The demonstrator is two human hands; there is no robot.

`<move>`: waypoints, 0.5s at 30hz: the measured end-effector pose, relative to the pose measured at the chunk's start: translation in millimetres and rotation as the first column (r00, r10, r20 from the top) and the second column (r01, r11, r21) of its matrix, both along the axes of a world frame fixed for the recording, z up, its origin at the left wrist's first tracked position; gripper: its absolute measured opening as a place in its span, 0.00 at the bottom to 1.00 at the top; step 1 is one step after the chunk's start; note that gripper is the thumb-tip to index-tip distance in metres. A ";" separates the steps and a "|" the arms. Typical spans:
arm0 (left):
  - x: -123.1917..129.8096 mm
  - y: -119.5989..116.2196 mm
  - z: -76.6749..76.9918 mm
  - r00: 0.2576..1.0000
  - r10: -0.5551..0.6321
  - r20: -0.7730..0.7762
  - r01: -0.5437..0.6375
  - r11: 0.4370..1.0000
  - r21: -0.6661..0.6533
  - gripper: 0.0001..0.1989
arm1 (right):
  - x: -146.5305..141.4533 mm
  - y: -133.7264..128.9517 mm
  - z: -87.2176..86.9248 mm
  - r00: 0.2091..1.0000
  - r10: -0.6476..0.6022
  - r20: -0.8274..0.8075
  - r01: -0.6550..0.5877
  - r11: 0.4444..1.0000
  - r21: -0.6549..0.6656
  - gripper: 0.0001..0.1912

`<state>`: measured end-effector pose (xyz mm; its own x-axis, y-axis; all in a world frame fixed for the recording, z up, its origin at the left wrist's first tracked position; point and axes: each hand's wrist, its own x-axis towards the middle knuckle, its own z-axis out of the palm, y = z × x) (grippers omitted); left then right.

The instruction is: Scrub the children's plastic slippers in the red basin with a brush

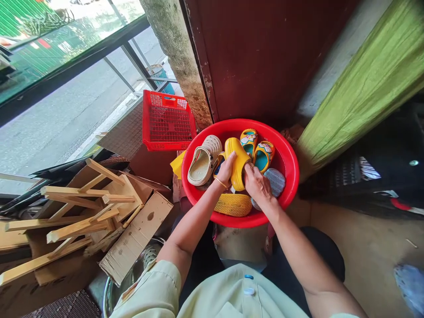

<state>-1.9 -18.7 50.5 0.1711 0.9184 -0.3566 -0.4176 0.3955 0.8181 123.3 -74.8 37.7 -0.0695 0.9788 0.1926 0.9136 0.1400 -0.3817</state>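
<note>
A plain yellow shoe [236, 162] is held over a red basin [290, 176]. My left hand [226, 170] is closed on the shoe's left side. At its opening on the right is my right hand [257, 182], with fingers partly inside the shoe and hidden there. Cream clogs [202, 163] lie at the basin's left. Two yellow-and-teal shoes with cartoon fronts [263, 155] rest at the back right. A yellow shoe with its patterned sole showing [233, 205] lies nearest me. Beside my right hand sits a grey, round-ended item [275, 182].
An empty red crate [169, 121] stands behind the basin on the left. Wooden stools [82, 216] and a cardboard piece [137, 236] are piled at the left. A green cloth [361, 88] hangs at the right, beside a dark red panel [265, 53].
</note>
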 end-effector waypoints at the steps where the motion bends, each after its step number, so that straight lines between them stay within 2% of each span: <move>1: -1.1 -0.2 -1.7 1.000 0.025 -0.019 -0.024 1.000 0.013 0.19 | 0.2 0.3 -0.3 0.999 0.024 -0.035 -0.025 1.000 -0.007 0.22; 5: -16.5 6.8 -5.2 0.984 0.166 -0.068 -0.162 0.985 0.062 0.17 | -1.9 -9.9 -3.9 0.954 0.174 -0.243 -0.177 0.984 0.011 0.24; 9: -40.1 26.1 -7.1 0.934 0.356 -0.031 -0.349 0.927 0.134 0.18 | -2.1 -27.6 -9.9 0.873 0.264 -0.411 -0.288 0.958 0.004 0.27; 11: -48.7 34.5 -10.3 0.915 0.404 -0.017 -0.396 0.905 0.157 0.16 | 2.0 -32.1 -9.5 0.828 0.246 -0.504 -0.309 0.950 -0.042 0.27; 13: -52.8 39.1 -14.8 0.908 0.419 -0.021 -0.407 0.893 0.194 0.15 | 9.1 -32.7 -5.1 0.762 0.163 -0.627 -0.324 0.934 -0.151 0.25; 15: -52.7 40.2 -18.5 0.916 0.400 -0.032 -0.383 0.897 0.220 0.15 | 16.9 -32.1 2.4 0.653 0.020 -0.757 -0.385 0.870 -0.309 0.25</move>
